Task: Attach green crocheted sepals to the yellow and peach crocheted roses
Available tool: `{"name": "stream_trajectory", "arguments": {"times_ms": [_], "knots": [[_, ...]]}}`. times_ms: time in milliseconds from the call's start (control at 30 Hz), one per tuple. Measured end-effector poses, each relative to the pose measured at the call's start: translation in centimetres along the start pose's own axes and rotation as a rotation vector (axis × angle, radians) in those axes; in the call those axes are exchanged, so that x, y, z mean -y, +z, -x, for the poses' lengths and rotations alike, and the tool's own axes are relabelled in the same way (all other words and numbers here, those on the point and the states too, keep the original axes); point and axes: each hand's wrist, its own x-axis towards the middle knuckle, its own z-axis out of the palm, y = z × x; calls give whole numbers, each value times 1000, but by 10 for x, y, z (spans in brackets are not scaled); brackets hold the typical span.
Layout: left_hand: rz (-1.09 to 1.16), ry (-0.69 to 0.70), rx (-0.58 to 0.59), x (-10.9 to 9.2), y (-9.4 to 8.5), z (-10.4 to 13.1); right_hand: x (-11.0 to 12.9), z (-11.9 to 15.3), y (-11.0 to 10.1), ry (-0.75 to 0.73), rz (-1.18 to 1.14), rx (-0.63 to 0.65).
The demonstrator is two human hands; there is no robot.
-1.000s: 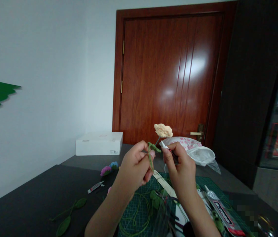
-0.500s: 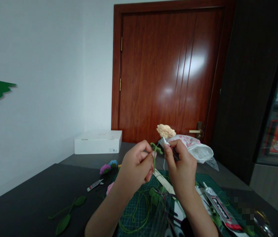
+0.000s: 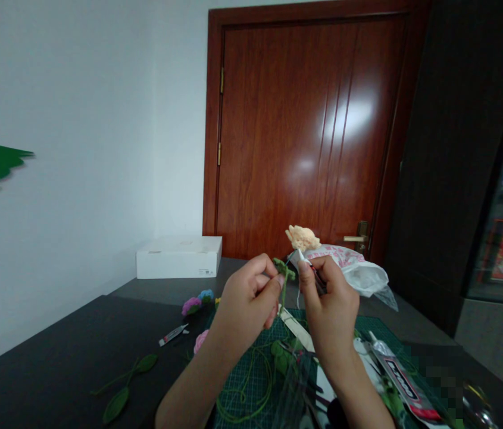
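Observation:
My left hand [image 3: 251, 292] pinches a green crocheted stem [image 3: 284, 292] just below its leafy green calyx [image 3: 284, 268]. Above it, a cream crocheted flower [image 3: 303, 238] sits at the end of a thin stem, apart from the calyx. My right hand [image 3: 329, 292] is closed on a small glue tube, mostly hidden by the fingers; its white nozzle [image 3: 301, 256] points up, close under the flower. A white thread [image 3: 298, 299] hangs down between the hands. Whether the nozzle touches the flower I cannot tell.
Beneath my hands is a green cutting mat [image 3: 244, 357] with loose green yarn [image 3: 255, 411]. A large glue tube [image 3: 405, 381] lies at right, a small tube [image 3: 173, 335] and green leaves [image 3: 116, 405] at left. Behind stand a white box [image 3: 178, 262] and plastic bag [image 3: 365, 277].
The cream flower has turned slightly and the white nozzle now stands more upright beneath it. Both hands keep their grips. The whole view has shifted a little.

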Motion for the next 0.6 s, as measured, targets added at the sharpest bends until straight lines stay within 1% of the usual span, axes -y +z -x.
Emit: {"name": "stream_trajectory", "arguments": {"times_ms": [133, 367, 467, 533, 600], "knots": [[-13, 14, -4, -1, -1, 1, 2, 1, 0, 13, 14, -17], [-51, 23, -15, 0, -2, 0, 7, 5, 2, 102, -37, -37], [-83, 25, -71, 1, -4, -2, 7, 5, 1, 168, -101, -61], [-102, 35, -104, 2, -6, -2, 6, 4, 0, 210, -184, -34], [-118, 47, -127, 1, -7, -2, 4, 2, -1, 235, -295, 32]]}}
